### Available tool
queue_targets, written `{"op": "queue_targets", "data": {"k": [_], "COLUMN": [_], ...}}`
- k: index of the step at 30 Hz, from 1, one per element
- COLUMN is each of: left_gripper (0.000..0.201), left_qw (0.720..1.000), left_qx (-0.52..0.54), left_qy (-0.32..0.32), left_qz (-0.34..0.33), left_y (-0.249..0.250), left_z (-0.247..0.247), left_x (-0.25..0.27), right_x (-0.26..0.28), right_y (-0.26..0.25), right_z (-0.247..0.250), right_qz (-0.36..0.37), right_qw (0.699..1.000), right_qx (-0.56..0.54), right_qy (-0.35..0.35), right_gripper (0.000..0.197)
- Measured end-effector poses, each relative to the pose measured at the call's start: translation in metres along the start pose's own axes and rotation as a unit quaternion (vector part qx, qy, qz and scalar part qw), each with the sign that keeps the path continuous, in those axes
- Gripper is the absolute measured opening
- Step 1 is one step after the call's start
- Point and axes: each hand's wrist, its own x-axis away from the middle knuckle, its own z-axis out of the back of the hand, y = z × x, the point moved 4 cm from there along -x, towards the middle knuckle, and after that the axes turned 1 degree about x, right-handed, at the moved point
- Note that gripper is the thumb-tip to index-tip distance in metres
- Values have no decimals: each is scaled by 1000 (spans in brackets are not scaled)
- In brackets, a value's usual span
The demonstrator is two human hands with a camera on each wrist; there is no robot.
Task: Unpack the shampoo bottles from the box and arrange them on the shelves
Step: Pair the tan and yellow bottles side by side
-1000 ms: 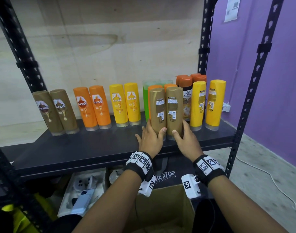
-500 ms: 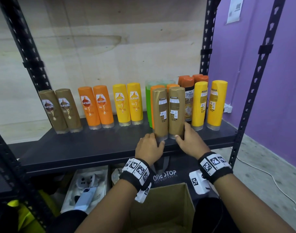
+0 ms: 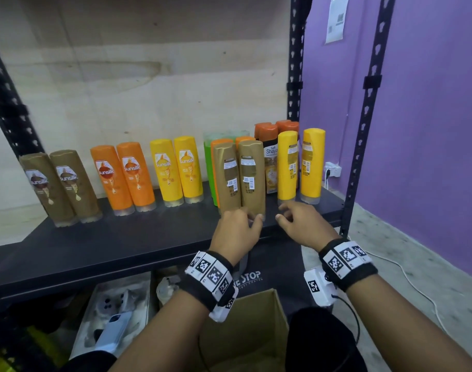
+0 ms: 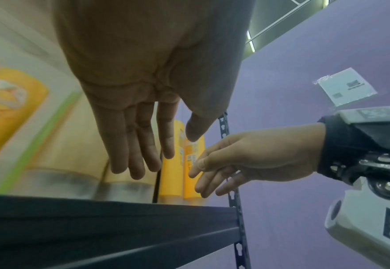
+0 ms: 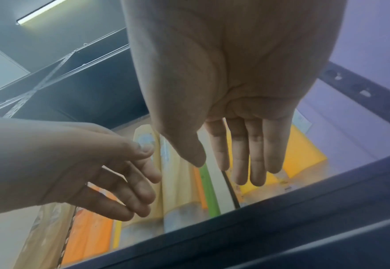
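Two gold shampoo bottles [image 3: 225,178] [image 3: 252,175] stand side by side on the black shelf [image 3: 122,242], back labels facing me. They are in front of a green bottle [image 3: 209,167] and orange ones. My left hand [image 3: 244,220] hovers just before their bases with straight fingers [image 4: 141,160] and holds nothing. My right hand [image 3: 287,213] hangs to their right with relaxed fingers [image 5: 242,163], also with nothing in it. The cardboard box [image 3: 251,326] sits below the shelf edge between my forearms; its contents are hidden.
Pairs of brown [image 3: 60,186], orange [image 3: 125,175] and yellow bottles [image 3: 175,170] line the shelf's back to the left. Two more yellow bottles [image 3: 300,165] stand at the right end by the black upright [image 3: 363,122]. A tray of gadgets [image 3: 114,312] lies on the lower level.
Both hands have let go of the two gold bottles and drawn back toward the shelf's front edge. The right hand has also drifted to the right.
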Motion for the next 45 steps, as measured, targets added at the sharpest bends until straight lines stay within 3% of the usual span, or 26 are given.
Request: {"op": "queue_targets", "data": {"k": [5,12,17,23,27,31,38,45], "left_gripper": [33,31,35,66,61,70,67,68], "left_qw": [999,994,992,998,991,984,974,958], "left_qx": [5,-27,-65,11,135,173,214,252], "left_qy": [-25,-39,-10,0,8,0,14,-19], "left_qz": [-38,-97,-106,-62,-11,33,76,133], "left_y": [37,69,81,91,91,88,82,69], "left_z": [-23,-39,-40,-45,-48,-57,-72,-92], "left_x": [-19,-51,-73,-105,-130,-149,-164,-156], "right_x": [7,10,3,-22,-47,-70,-94,-107], "right_y": [15,33,41,50,60,71,83,83], "right_z": [30,61,71,86,88,86,83,85], "right_qz": [9,5,-9,-33,-45,-75,-96,-68], "right_qw": [998,991,987,989,989,990,990,990], "right_qx": [29,91,121,41,-24,-69,-87,-115], "right_qy": [55,95,102,140,136,93,58,52], "right_gripper": [24,26,30,48,59,82,85,76]}}
